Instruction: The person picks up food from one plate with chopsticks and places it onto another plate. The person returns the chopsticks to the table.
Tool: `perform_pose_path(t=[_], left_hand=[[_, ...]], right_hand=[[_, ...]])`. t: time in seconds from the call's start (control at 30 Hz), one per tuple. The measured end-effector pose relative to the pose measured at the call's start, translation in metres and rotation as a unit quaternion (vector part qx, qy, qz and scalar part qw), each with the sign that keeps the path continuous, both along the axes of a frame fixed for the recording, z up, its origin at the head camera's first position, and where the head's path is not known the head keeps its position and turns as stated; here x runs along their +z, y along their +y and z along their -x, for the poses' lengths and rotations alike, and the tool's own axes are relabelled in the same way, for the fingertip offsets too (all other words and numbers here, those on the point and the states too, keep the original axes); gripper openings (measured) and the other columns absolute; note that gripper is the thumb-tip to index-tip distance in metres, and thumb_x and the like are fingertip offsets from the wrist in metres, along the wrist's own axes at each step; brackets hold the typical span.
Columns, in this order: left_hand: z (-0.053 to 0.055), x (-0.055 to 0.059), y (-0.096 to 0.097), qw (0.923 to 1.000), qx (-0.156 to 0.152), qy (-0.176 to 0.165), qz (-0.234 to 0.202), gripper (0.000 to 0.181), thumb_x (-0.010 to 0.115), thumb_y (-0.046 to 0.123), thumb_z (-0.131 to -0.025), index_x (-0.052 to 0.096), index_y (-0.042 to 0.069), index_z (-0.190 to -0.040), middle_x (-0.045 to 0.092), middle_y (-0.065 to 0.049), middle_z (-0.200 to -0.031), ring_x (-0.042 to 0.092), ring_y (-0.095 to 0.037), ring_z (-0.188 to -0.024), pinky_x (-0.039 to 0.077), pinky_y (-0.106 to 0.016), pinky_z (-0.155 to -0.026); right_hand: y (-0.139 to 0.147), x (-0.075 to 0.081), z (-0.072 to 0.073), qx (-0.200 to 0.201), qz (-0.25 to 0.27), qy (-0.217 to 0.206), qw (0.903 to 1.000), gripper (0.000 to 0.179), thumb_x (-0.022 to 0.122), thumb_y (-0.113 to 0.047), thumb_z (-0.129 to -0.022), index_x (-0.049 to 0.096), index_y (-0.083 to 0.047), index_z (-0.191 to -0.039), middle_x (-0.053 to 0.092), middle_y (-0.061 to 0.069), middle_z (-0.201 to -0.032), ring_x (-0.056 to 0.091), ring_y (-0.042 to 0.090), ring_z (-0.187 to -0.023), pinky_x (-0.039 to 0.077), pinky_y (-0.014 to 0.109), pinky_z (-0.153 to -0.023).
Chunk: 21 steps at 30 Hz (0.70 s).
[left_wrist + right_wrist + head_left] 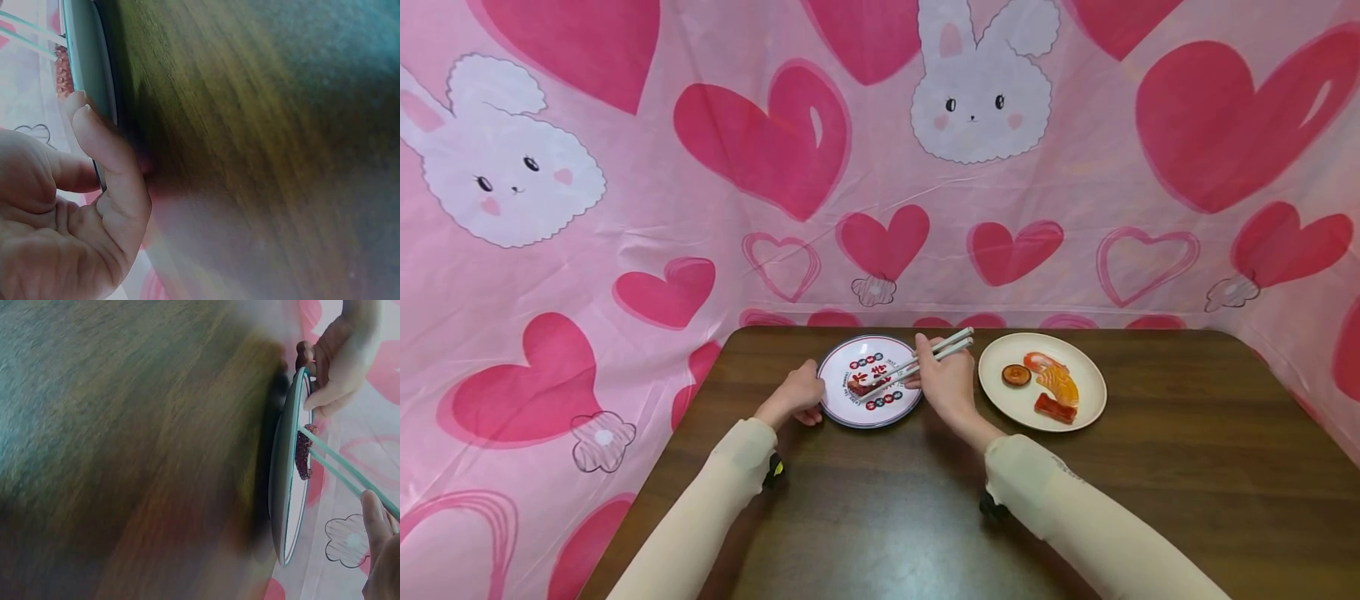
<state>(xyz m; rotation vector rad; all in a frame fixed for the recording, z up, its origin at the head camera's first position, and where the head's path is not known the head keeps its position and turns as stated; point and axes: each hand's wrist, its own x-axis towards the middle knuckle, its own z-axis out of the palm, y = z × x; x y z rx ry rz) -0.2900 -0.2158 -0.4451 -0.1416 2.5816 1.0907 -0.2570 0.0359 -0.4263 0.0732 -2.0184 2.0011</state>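
A white plate (898, 408) with a dark rim and red and blue print sits on the table. At its left edge my left hand (797, 393) grips the rim, thumb on top and fingers against the underside in the left wrist view. My right hand (950, 382) holds a pair of pale chopsticks (344, 462), pointing down and left over this plate. Their tips meet a dark red-brown, rough-textured piece of food (303, 456) on the plate. Whether they pinch it or only touch it, I cannot tell.
Right of my right hand stands a cream plate (1011, 404). It bears a round brown mushroom-like slice (1017, 376), an orange shrimp (1060, 379) and a red-brown strip (1056, 408). The brown wooden table (880, 517) ends at a pink heart-printed cloth (940, 192).
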Motion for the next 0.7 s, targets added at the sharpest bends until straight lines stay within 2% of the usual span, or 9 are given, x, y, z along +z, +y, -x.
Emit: perform_pose_path(t=[0.2, 0.33, 0.53, 0.7], left_hand=[[0.000, 0.000, 0.000, 1.0000, 0.000, -0.003, 0.001, 0.056, 0.047, 0.013, -0.109, 0.025, -0.005, -0.158, 0.059, -0.022, -0.090, 0.060, -0.022, -0.051, 0.058, -0.033, -0.049], [0.000, 0.001, 0.000, 1.0000, -0.001, -0.003, 0.001, 0.057, 0.048, 0.013, -0.109, 0.026, -0.005, -0.158, 0.059, -0.022, -0.090, 0.061, -0.022, -0.052, 0.059, -0.034, -0.050], [0.000, 0.002, 0.000, 1.0000, -0.002, -0.005, 0.001, 0.058, 0.047, 0.013, -0.109, 0.024, -0.006, -0.159, 0.059, -0.022, -0.091, 0.060, -0.022, -0.052, 0.059, -0.033, -0.050], [0.000, 0.002, 0.000, 1.0000, -0.001, -0.006, 0.001, 0.058, 0.048, 0.013, -0.109, 0.024, -0.006, -0.158, 0.059, -0.022, -0.091, 0.060, -0.022, -0.052, 0.058, -0.033, -0.050]], right_hand=[[-0.005, -0.001, -0.001, 0.003, 0.008, -0.005, 1.0000, 0.037, 0.060, -0.020, -0.108, 0.065, 0.015, -0.095, 0.072, 0.023, -0.072, 0.073, 0.036, -0.056, 0.061, 0.046, -0.053], [-0.007, -0.002, -0.002, 0.002, 0.019, -0.012, 0.9998, 0.037, 0.061, -0.021, -0.108, 0.065, 0.013, -0.093, 0.071, 0.025, -0.073, 0.073, 0.039, -0.057, 0.061, 0.047, -0.053], [-0.009, -0.002, -0.002, 0.002, 0.028, -0.021, 0.9994, 0.035, 0.061, -0.020, -0.108, 0.066, 0.011, -0.092, 0.071, 0.025, -0.073, 0.073, 0.039, -0.058, 0.061, 0.053, -0.056], [-0.012, -0.003, -0.002, 0.001, 0.023, -0.025, 0.9994, 0.035, 0.061, -0.020, -0.108, 0.065, 0.012, -0.093, 0.071, 0.023, -0.072, 0.073, 0.033, -0.055, 0.061, 0.051, -0.055]])
